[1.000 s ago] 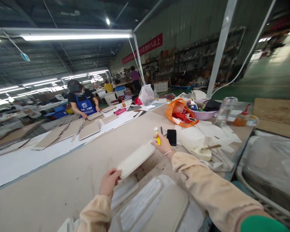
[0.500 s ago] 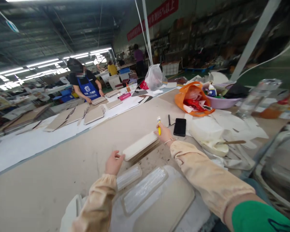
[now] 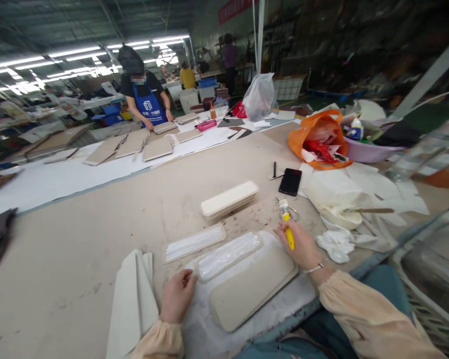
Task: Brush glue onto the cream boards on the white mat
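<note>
My right hand (image 3: pixel 297 242) grips a brush (image 3: pixel 289 233) with a yellow handle, its pale bristle end pointing away from me. My left hand (image 3: pixel 177 294) has its fingers curled together by the left end of a rounded panel smeared with white glue (image 3: pixel 228 255); whether they touch it or hold anything is hidden. Behind that lies a second glue-smeared panel (image 3: pixel 195 243). Plain grey-beige panels (image 3: pixel 252 291) lie overlapped between my hands. Farther off, a neat stack of cream strips (image 3: pixel 230 199) rests on the table.
White sheets (image 3: pixel 129 299) lie left of my left hand. To the right are a phone (image 3: pixel 291 181), a glue container (image 3: pixel 335 199) with a stick, crumpled tissue (image 3: pixel 336 244) and an orange bag (image 3: pixel 316 139). Across the table, a person in a blue apron (image 3: pixel 148 104) handles panels.
Both hands have drawn back toward me, away from the stack of cream strips, which now sits free. The brush came along in my right hand. The view has shifted too.
</note>
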Demonstrator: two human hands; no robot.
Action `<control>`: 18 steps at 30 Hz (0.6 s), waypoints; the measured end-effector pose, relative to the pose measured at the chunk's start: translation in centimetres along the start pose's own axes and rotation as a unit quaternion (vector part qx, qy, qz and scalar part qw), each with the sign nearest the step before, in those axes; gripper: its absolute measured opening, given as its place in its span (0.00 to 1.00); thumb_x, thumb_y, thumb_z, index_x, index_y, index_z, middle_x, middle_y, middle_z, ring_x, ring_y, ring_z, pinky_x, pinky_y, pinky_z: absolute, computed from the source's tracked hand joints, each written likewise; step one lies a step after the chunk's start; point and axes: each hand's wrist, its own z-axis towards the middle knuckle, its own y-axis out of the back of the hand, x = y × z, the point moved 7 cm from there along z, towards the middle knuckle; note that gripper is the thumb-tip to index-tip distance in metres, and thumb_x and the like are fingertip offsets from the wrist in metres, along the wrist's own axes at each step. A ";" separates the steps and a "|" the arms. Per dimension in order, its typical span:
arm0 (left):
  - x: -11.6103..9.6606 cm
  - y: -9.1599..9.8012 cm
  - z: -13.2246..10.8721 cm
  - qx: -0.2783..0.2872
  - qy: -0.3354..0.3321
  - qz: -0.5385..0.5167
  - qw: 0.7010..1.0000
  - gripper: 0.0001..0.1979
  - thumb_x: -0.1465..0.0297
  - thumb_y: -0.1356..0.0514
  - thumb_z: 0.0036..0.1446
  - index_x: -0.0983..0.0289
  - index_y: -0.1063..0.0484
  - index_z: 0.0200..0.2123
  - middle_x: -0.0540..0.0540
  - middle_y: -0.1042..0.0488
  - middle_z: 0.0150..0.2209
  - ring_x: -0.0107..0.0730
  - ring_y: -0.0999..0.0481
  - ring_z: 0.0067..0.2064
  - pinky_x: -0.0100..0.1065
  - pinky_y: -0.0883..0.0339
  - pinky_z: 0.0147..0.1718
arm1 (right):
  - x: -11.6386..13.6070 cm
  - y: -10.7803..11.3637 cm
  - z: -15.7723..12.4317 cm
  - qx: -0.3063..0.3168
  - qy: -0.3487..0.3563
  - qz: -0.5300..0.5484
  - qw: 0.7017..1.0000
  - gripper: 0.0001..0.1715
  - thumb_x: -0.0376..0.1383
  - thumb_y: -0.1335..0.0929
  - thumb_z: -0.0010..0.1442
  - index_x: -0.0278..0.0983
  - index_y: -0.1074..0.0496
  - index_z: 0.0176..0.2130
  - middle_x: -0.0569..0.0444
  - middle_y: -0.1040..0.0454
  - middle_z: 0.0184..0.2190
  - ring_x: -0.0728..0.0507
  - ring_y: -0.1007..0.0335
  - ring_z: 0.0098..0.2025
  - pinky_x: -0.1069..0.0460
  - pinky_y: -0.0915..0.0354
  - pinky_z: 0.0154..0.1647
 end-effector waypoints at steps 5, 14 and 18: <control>-0.8 -0.2 0.7 -0.009 0.015 0.029 0.999 0.12 0.65 0.43 0.51 0.65 0.25 0.34 0.55 0.23 0.27 0.39 0.24 0.33 0.34 0.39 0.33 | 0.3 0.2 -1.7 -0.009 0.022 -0.008 1.000 0.07 0.41 0.38 0.62 0.40 0.36 0.34 0.46 0.25 0.38 0.37 0.26 0.43 0.43 0.30 0.40; -0.7 1.2 -0.8 -0.047 -0.017 0.076 0.996 0.09 0.69 0.43 0.54 0.64 0.24 0.35 0.56 0.22 0.33 0.36 0.24 0.36 0.33 0.35 0.37 | 0.9 0.5 -3.5 -0.016 0.034 -0.004 0.999 0.11 0.43 0.40 0.63 0.38 0.36 0.39 0.42 0.26 0.46 0.34 0.27 0.48 0.38 0.30 0.46; 2.5 5.2 -4.0 -0.138 0.009 0.139 0.981 0.19 0.65 0.45 0.57 0.67 0.28 0.49 0.63 0.28 0.50 0.42 0.31 0.53 0.38 0.41 0.54 | 0.0 1.8 -4.8 -0.041 0.010 0.011 0.999 0.13 0.47 0.40 0.62 0.41 0.37 0.41 0.40 0.27 0.49 0.29 0.28 0.48 0.36 0.31 0.44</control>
